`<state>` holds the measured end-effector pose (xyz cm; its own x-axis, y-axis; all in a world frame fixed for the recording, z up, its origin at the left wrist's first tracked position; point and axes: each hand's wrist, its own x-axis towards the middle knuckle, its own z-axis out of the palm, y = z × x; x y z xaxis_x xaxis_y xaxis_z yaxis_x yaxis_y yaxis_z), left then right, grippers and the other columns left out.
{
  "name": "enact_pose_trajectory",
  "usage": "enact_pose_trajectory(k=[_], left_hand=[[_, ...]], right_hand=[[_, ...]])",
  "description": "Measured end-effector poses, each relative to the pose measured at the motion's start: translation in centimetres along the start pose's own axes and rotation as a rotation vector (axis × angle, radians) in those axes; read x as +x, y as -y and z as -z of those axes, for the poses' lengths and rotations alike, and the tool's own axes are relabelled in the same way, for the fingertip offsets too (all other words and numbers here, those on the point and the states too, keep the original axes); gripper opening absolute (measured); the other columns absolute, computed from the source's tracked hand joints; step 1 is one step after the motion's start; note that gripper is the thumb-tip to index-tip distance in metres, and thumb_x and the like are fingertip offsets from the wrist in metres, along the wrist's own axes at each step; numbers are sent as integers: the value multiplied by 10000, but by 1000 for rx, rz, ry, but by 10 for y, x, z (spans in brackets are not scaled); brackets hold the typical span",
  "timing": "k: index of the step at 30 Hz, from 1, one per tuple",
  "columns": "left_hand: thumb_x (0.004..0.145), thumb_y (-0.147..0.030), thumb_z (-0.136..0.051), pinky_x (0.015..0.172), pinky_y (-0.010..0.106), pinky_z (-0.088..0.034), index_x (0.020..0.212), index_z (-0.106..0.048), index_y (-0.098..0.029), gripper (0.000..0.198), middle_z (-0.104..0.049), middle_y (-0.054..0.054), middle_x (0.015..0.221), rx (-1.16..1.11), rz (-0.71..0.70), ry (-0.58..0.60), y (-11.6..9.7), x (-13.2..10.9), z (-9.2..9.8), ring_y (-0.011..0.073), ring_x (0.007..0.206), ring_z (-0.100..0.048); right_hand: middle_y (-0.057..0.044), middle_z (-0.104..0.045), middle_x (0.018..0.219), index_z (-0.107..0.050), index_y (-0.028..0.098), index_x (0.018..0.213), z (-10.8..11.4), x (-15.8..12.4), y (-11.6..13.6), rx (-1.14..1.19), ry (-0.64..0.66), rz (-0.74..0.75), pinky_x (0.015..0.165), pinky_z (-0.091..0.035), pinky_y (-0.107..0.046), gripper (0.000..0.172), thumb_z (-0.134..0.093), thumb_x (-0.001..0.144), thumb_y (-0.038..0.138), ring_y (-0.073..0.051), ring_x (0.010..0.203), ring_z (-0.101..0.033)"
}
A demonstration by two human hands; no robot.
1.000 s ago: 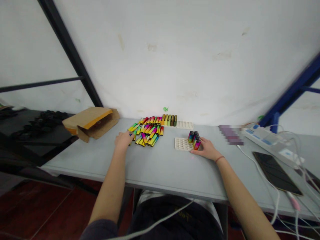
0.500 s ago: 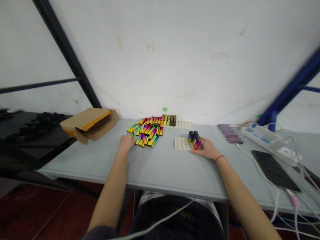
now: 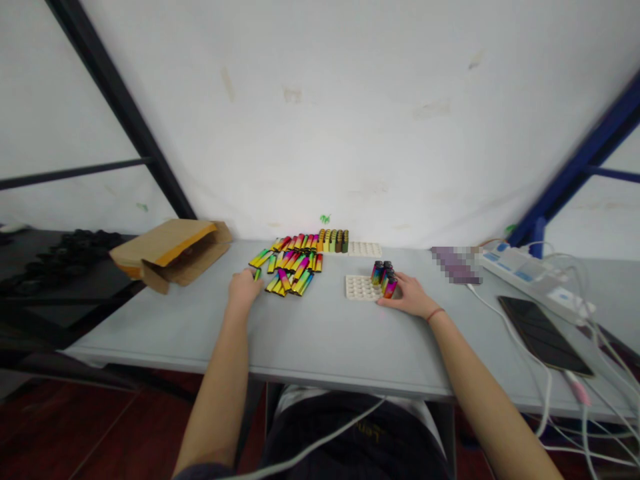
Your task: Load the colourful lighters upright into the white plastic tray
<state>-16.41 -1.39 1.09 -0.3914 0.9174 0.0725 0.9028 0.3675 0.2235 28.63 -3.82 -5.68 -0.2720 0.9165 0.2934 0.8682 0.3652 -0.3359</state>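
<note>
Left hand (image 3: 243, 288) curls at a tube (image 3: 257, 274), grip unclear; half-open right hand (image 3: 411, 294) flanks standing tubes (image 3: 384, 277) on a tray (image 3: 361, 288).

Seemingly a workshop: grey workbench (image 3: 320, 347), black frame (image 3: 117, 100), scuffed wall (image 3: 300, 147), many similar shiny cylinders (image 3: 301, 268).

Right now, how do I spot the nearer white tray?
Find the grey table, then the bare right hand. Left of it lies the pitted rectangular white tray; unlike the white tray by the wall, it bears black-topped rainbow cylinders.
</note>
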Motion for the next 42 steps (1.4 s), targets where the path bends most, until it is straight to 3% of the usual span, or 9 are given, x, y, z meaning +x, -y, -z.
enact_pose_trajectory(k=[4, 7, 10, 13, 16, 19, 26, 34, 42], left_hand=[[880, -241, -570, 868, 343, -524, 1255, -698, -108, 418, -767, 179, 1150, -105, 27, -18, 2, 2, 13, 318, 1118, -693], [901, -264, -558, 833, 321, -526, 1320, -667, -111, 459, -784, 123, 1067, -234, -43, -13, -18, -3, 22, 275, 999, -710], [917, -288, -572, 814, 284, -525, 1290, -690, -132, 421, -781, 72, 1008, -312, -257, 52, -63, -15, 19, 220, 891, -711], [880, -206, -625, 901, 302, -527, 1168, -740, -155, 314, -773, 95, 1090, -233, -501, 83, -119, -32, 3, 243, 1022, -702], [895, -135, -615, 938, 319, -532, 1127, -738, -111, 263, -729, 180, 1185, -58, -570, 99, -163, -46, -14, 265, 1096, -701], [940, -88, -549, 930, 308, -539, 1242, -680, -71, 329, -669, 235, 1281, 69, -548, 76, -183, -50, -23, 270, 1149, -698], [1009, -216, -538, 1009, 343, -495, 1238, -691, -81, 307, -694, 222, 1274, 147, -603, 112, -176, -38, -23, 300, 1242, -630], [912, -466, -699, 1032, 447, -445, 1280, -685, -135, 496, -644, 234, 1357, 97, -573, 38, -145, -48, -17, 391, 1279, -563], [934, -354, -639, 990, 439, -466, 1075, -766, -148, 281, -755, 202, 1103, 95, -555, 186, -138, -51, -19, 359, 1173, -668]], right_hand=[[-178, -653, 1386, -665, 204, 1312, 1, 1, 0, -2, 18, -1, 1070, -464, -544, 704, -747, 785, 664, -381, 1248, -620], [-186, -652, 1377, -665, 189, 1313, 2, 1, 0, -2, 33, -6, 1070, -468, -540, 717, -745, 786, 669, -380, 1243, -623], [-181, -652, 1380, -674, 197, 1301, 2, 1, 1, -5, 34, -4, 1083, -461, -536, 708, -749, 782, 672, -379, 1255, -617], [-182, -643, 1401, -672, 192, 1308, 2, 0, 1, -6, 31, -3, 1096, -455, -534, 715, -745, 786, 676, -380, 1277, -605], [-181, -626, 1436, -654, 192, 1342, 1, 0, 1, 2, 25, -2, 1113, -447, -536, 755, -741, 781, 691, -379, 1312, -588], [-182, -615, 1455, -640, 200, 1368, 0, 0, 1, 3, 32, -11, 1130, -435, -543, 786, -738, 775, 707, -381, 1344, -570], [-193, -589, 1489, -618, 193, 1398, 0, 1, 2, 0, 50, -39, 1147, -411, -561, 827, -736, 770, 718, -395, 1367, -549], [-193, -577, 1503, -612, 193, 1413, -1, 1, 2, -13, 54, -57, 1165, -394, -550, 850, -737, 764, 727, -388, 1383, -541], [-192, -583, 1500, -615, 199, 1399, -3, 0, 2, -20, 42, -65, 1159, -400, -571, 812, -734, 774, 703, -395, 1398, -530]])
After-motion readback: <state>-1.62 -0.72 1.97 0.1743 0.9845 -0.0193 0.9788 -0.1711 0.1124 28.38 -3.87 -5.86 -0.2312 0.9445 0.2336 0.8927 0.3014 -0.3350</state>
